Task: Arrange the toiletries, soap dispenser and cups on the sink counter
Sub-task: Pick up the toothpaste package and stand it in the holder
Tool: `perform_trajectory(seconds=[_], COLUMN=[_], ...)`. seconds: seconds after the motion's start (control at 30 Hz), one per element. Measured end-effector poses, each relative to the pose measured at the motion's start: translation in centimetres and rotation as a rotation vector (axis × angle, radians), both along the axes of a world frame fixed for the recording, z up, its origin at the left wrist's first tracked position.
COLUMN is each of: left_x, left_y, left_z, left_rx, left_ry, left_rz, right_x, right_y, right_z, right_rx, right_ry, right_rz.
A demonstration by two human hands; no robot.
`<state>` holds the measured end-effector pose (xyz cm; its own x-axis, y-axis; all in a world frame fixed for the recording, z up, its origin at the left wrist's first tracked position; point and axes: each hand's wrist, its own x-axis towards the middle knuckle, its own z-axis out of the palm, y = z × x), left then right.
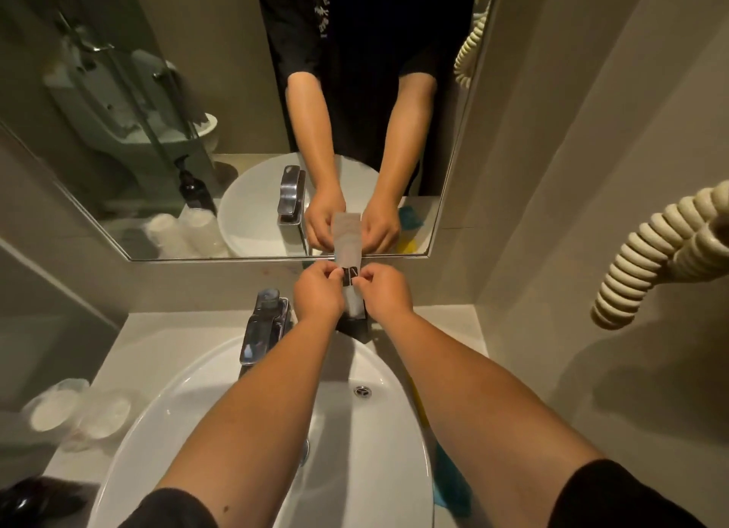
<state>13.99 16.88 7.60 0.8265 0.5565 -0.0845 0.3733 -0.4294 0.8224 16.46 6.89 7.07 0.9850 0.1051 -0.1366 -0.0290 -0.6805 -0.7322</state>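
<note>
A slim grey toiletry packet [348,247] with a dark label stands upright against the mirror, in a black holder [354,328] behind the basin. My left hand [317,292] pinches its left edge and my right hand [384,290] pinches its right edge. Two plastic-wrapped cups [77,411] lie on the counter at the left. The dark soap dispenser [37,498] sits at the bottom left corner, partly cut off. Teal and yellow packets [447,476] lie right of the basin, mostly hidden under my right forearm.
The white oval basin [221,373] fills the middle, with a chrome tap [264,324] at its back left. The mirror [157,133] rises right behind the counter. A coiled cream cord [647,259] hangs on the right wall.
</note>
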Motion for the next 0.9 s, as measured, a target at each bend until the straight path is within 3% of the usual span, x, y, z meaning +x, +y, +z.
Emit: perform_trajectory(seconds=[0.33, 0.53, 0.9], left_x=[0.3, 0.1, 0.1], left_y=[-0.1, 0.1, 0.2], left_z=[-3.8, -5.1, -5.8], left_rx=[-0.028, 0.078, 0.142], left_ry=[0.168, 0.249, 0.248], left_rz=[0.022, -0.019, -0.035], right_x=[1.0, 1.2, 1.1], right_y=[-0.3, -0.1, 0.3], right_z=[-3.3, -4.8, -5.1], right_rx=[-0.092, -0.144, -0.228], right_ry=[0.184, 0.241, 0.181], right_rz=[0.053, 0.060, 0.100])
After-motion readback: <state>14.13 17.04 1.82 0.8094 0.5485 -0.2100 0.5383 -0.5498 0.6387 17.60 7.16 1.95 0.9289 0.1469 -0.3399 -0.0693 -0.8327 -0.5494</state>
